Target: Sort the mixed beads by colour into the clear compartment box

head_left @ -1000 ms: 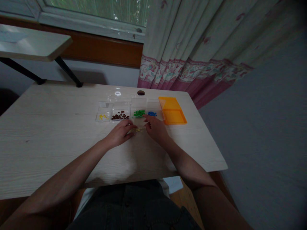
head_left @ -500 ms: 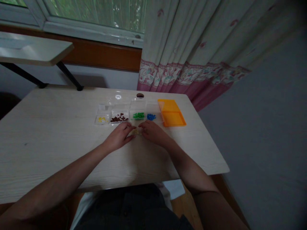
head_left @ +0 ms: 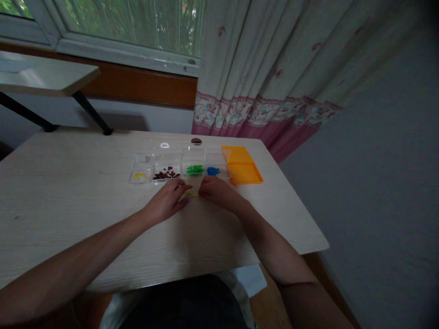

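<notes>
Left hand point(head_left: 166, 200) cupped, thumb point(head_left: 181, 205) apart; right hand point(head_left: 218, 193) curled; forearms point(head_left: 99, 250) angled inward.

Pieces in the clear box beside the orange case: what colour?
The pieces are blue, seen best in the head view.

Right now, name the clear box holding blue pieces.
The rightmost clear box, beside the orange box; the others hold green pieces, brown pieces or yellow pieces.

Right hand point(head_left: 219, 193), at the edge of the green pieces point(head_left: 195, 170) one second ago, now sits drawn back near the pale pieces point(head_left: 189, 193), more curled; view tilts up slightly; more window point(head_left: 137, 27) shows.
</notes>
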Motion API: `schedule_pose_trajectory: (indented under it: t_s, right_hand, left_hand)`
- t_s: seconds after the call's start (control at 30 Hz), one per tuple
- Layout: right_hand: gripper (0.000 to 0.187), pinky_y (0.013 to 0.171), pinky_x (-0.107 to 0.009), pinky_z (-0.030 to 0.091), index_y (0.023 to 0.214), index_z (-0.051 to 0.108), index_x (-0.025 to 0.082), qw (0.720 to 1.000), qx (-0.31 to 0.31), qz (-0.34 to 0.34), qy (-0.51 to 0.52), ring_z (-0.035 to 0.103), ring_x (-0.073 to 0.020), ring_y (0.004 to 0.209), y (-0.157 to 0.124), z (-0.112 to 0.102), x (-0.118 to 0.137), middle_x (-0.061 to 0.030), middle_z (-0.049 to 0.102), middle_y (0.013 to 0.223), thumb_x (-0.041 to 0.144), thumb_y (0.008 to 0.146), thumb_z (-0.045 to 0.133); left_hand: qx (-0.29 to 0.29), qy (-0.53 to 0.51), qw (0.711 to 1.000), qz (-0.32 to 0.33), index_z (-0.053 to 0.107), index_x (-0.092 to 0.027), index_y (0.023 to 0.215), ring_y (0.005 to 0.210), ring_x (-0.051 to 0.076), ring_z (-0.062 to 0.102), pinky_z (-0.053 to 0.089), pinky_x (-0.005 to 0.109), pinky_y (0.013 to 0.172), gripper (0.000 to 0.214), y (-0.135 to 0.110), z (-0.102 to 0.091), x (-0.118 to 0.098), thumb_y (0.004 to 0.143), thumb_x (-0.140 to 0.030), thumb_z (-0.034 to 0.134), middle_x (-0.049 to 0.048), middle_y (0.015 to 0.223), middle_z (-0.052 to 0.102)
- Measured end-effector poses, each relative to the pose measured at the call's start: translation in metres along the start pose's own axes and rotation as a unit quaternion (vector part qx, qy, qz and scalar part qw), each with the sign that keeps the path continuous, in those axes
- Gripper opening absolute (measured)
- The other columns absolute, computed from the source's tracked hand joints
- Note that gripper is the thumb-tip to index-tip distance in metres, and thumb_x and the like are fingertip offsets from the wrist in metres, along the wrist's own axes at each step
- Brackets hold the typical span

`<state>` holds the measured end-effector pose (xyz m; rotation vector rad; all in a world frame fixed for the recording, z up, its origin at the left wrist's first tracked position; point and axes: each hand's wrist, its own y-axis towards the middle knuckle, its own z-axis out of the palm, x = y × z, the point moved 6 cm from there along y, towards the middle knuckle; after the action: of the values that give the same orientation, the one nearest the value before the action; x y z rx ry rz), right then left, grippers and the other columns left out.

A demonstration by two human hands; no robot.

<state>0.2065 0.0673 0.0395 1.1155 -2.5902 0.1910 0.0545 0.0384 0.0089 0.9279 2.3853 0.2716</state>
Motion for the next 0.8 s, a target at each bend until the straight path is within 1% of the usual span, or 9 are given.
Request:
schedule_pose_trajectory:
  t_s: [0.1, 0.23, 0.33, 0.5, 0.63, 0.7, 0.8]
  right_hand:
    - [0.011, 0.080, -0.027, 0.045, 0.087, 0.074, 0.013, 1.000, -0.001, 0.013, -0.002, 0.060, -0.0161, 0.088, 0.001, 0.002, 0.000, -0.0087, 0.066, 0.093, 0.011, 0.084, 0.064]
    - [0.013, 0.083, -0.028, 0.045, 0.094, 0.071, 0.013, 0.999, -0.020, 0.029, 0.013, 0.059, -0.0165, 0.091, 0.003, 0.003, -0.003, -0.0077, 0.066, 0.095, 0.012, 0.085, 0.062]
    - [0.014, 0.084, -0.028, 0.044, 0.097, 0.070, 0.014, 0.999, -0.027, 0.028, 0.026, 0.059, -0.0159, 0.092, 0.003, 0.005, -0.005, -0.0065, 0.066, 0.094, 0.012, 0.085, 0.062]
    - [0.015, 0.081, -0.026, 0.044, 0.093, 0.073, 0.013, 0.999, -0.008, 0.032, 0.019, 0.060, -0.0157, 0.087, 0.004, 0.004, -0.005, -0.0078, 0.067, 0.094, 0.011, 0.085, 0.061]
    - [0.017, 0.080, -0.026, 0.044, 0.093, 0.075, 0.014, 0.999, 0.010, 0.043, 0.021, 0.061, -0.0155, 0.086, 0.009, 0.001, -0.007, -0.0076, 0.069, 0.093, 0.011, 0.084, 0.062]
    - [0.016, 0.079, -0.025, 0.043, 0.092, 0.076, 0.015, 0.998, 0.016, 0.052, 0.040, 0.062, -0.0148, 0.085, 0.011, 0.001, -0.010, -0.0062, 0.071, 0.092, 0.011, 0.082, 0.064]
    - [0.017, 0.074, -0.022, 0.044, 0.093, 0.076, 0.016, 0.988, 0.031, 0.097, 0.114, 0.063, -0.0128, 0.079, 0.011, 0.007, -0.018, -0.0039, 0.073, 0.089, 0.013, 0.079, 0.066]
  left_hand:
    - [0.005, -0.017, 1.000, -0.011, 0.054, -0.021, 0.131, 0.115, 0.027, 0.052, 0.047, 0.044, 0.099, 0.040, 0.000, 0.000, 0.005, 0.092, -0.033, 0.055, 0.0125, 0.120, 0.054]
    - [0.006, -0.037, 0.999, -0.028, 0.057, -0.020, 0.126, 0.114, 0.026, 0.052, 0.047, 0.044, 0.100, 0.039, 0.000, -0.002, 0.010, 0.089, -0.031, 0.060, 0.0111, 0.117, 0.054]
    - [0.010, -0.051, 0.998, -0.037, 0.059, -0.020, 0.123, 0.113, 0.025, 0.053, 0.046, 0.044, 0.100, 0.037, 0.002, -0.004, 0.011, 0.088, -0.030, 0.063, 0.0105, 0.117, 0.054]
    - [0.024, -0.072, 0.996, -0.047, 0.061, -0.019, 0.120, 0.109, 0.025, 0.054, 0.048, 0.043, 0.098, 0.036, 0.003, -0.005, 0.015, 0.086, -0.030, 0.064, 0.0103, 0.115, 0.054]
    - [0.016, -0.079, 0.996, -0.035, 0.060, -0.020, 0.122, 0.109, 0.024, 0.054, 0.048, 0.041, 0.096, 0.036, 0.001, -0.005, 0.016, 0.088, -0.033, 0.061, 0.0102, 0.116, 0.053]
    - [0.009, -0.076, 0.997, -0.028, 0.059, -0.020, 0.122, 0.109, 0.024, 0.054, 0.047, 0.040, 0.097, 0.035, 0.000, -0.005, 0.015, 0.089, -0.032, 0.059, 0.0101, 0.115, 0.053]
    - [0.000, -0.064, 0.998, -0.019, 0.060, -0.020, 0.120, 0.109, 0.024, 0.054, 0.047, 0.040, 0.097, 0.034, -0.001, -0.004, 0.016, 0.089, -0.032, 0.058, 0.0100, 0.113, 0.055]
